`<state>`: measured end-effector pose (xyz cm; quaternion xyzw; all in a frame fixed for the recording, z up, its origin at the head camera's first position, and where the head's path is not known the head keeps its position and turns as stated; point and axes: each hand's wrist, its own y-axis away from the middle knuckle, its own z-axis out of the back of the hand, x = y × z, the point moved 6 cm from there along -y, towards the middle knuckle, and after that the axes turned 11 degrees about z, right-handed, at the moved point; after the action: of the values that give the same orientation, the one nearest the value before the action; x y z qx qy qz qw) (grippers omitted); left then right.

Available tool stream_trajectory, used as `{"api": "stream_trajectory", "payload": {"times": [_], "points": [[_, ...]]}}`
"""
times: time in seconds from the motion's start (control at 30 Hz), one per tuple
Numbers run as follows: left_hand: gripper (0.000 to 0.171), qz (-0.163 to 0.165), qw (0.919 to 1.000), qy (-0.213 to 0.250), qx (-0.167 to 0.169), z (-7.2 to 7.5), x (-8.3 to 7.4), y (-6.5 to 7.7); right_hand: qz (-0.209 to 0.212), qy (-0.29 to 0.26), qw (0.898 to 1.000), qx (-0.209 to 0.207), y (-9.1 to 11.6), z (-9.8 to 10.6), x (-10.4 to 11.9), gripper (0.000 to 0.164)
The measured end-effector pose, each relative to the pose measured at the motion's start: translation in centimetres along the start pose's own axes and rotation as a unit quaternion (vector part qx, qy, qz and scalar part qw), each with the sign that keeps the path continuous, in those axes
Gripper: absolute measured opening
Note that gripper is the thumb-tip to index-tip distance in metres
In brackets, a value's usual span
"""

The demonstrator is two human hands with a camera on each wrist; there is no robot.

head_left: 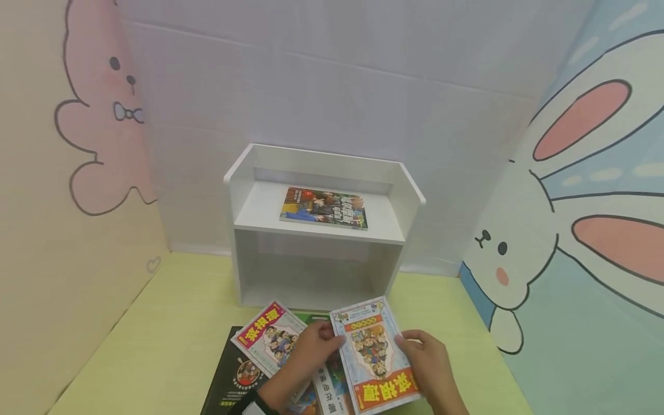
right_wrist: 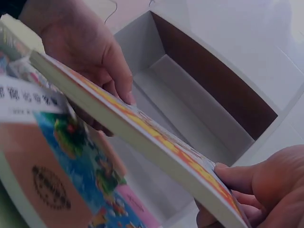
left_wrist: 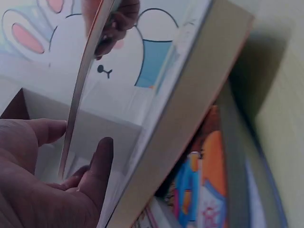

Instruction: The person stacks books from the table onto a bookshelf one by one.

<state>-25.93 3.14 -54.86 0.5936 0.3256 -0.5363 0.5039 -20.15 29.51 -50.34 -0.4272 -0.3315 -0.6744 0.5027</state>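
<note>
A thin light-blue comic book [head_left: 374, 351] with a red-and-yellow title band is held up between both hands, seen edge-on in the left wrist view. My left hand [head_left: 309, 353] pinches its left edge between thumb and fingers. On its opposite edge, my right hand [head_left: 429, 369] grips with the thumb on the cover and fingers behind. Beneath lie a similar comic book [head_left: 272, 337] with a pink title band, a black book [head_left: 228, 369], and a colourful book with a white title strip [right_wrist: 28, 97]. The left forearm partly hides this pile.
Behind the hands stands a white two-level shelf [head_left: 319, 231] on a yellow-green tabletop [head_left: 181, 311]. One colourful book [head_left: 324, 207] lies flat on its upper level. Walls with a cartoon bear [head_left: 104, 132] and a rabbit [head_left: 510, 248] flank the table.
</note>
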Motion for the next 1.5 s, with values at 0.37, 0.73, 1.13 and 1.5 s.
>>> {"api": "stream_trajectory", "payload": {"times": [0.37, 0.73, 1.13, 1.5], "points": [[0.053, 0.039, 0.9941, 0.073, 0.070, 5.8, -2.7, -0.8, 0.068, -0.026, 0.990, 0.124, -1.5, -2.9, 3.3, 0.044], [0.044, -0.009, 0.9983, 0.057, -0.002, 8.7, -3.2, -1.0, 0.082, -0.003, 0.976, 0.204, -4.5, -4.9, 4.3, 0.050], [0.049, -0.005, 0.9752, 0.161, -0.152, 13.1, -2.1, -2.3, 0.047, -0.201, 0.963, 0.174, -6.2, -7.5, 3.6, 0.048], [0.042, -0.004, 0.9737, 0.064, -0.219, 14.7, -1.8, -3.5, 0.020, -0.184, 0.979, 0.084, -9.0, -10.3, 3.7, 0.056]]}}
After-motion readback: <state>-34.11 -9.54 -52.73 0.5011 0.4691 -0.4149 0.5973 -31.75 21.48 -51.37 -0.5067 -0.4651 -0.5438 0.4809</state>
